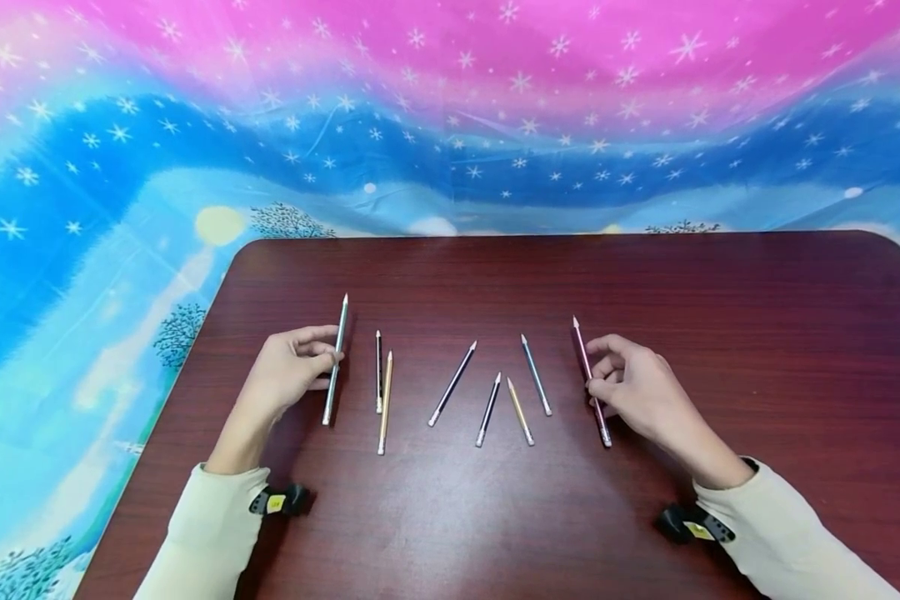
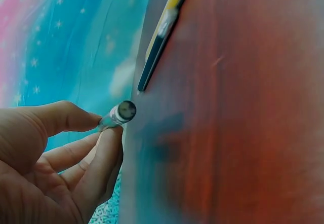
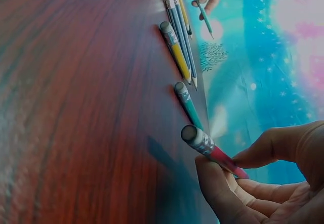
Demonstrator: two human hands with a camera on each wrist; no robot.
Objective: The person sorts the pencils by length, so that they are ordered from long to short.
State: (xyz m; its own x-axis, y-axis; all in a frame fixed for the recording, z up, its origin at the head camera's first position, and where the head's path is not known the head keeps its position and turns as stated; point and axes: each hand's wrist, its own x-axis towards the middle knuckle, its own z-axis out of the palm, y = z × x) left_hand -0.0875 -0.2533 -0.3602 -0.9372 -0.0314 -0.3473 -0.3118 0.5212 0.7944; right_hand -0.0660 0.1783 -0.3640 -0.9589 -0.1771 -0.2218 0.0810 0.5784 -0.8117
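Note:
On the left, my left hand [image 1: 285, 367] pinches a green pencil [image 1: 332, 392] between thumb and fingers, its tip pointing away and its eraser end toward me. My right hand [image 1: 641, 383] pinches a red pencil [image 1: 582, 350], also tip away; the right wrist view shows its metal band and eraser [image 3: 198, 139] up close. Both pencils look held above the tabletop. Beside my left hand lie a black pencil [image 1: 378, 367] and a yellow pencil [image 1: 386, 408], close together. Toward my right hand lies a blue-green pencil [image 1: 536, 375].
Between the hands, two dark pencils [image 1: 453, 382] and another yellow pencil [image 1: 520, 412] lie at different slants on the dark wooden table [image 1: 435, 517]. A patterned cloth [image 1: 450, 125] with snowflakes hangs behind the table's far edge and along its left side.

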